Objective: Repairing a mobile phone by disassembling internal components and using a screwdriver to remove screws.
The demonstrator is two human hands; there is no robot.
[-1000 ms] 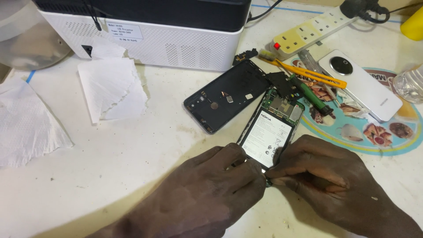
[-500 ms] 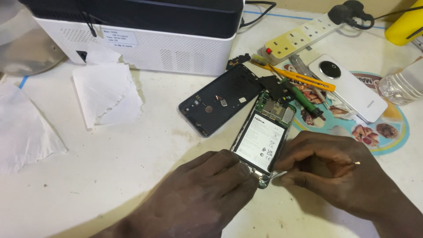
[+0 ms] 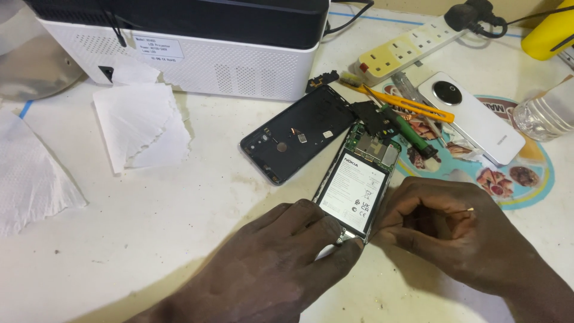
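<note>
hands left (image 3: 287, 257), right (image 3: 445, 230) touching opened phone (image 3: 356, 185) bottom edge.

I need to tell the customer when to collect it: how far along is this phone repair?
Done: the black back cover is off and lies beside the opened phone, battery and board exposed. In hand: the left hand and right hand work at the phone's bottom edge with a small metal tool. Left: the battery sits in place; the cover is not refitted.
</note>
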